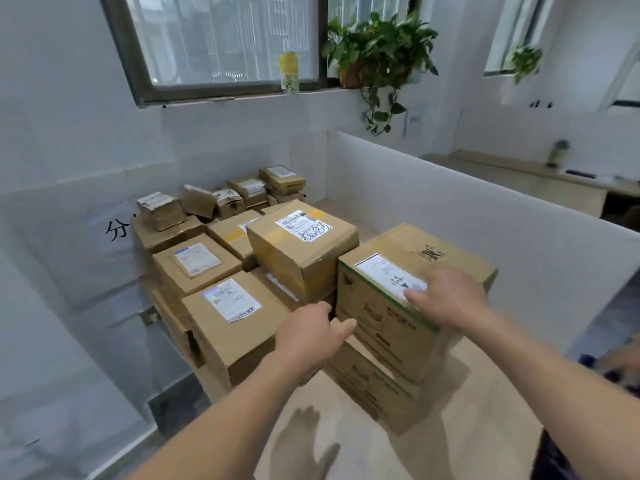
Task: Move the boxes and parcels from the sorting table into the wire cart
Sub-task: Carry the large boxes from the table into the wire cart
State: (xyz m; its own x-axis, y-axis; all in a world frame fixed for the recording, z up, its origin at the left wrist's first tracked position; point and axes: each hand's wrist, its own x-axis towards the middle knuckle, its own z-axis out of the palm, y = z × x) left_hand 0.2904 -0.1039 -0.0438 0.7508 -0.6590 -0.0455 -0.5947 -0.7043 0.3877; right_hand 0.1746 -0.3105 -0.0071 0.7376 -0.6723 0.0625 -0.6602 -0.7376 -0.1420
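- The right hand (446,299) lies flat, fingers straight, on top of a green-edged box (408,306), fingertips on its label (388,275).
- The left hand (311,337), fingers relaxed, reaches toward that box's left side; contact unclear.
- The box sits on another box (374,386) on the counter (346,445).

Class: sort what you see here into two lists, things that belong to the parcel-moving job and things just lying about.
Job:
green-edged cardboard box under the right hand
left hand
labelled brown cardboard boxes
pale wooden sorting table

Lying about:
potted green plant
yellow-capped clear bottle
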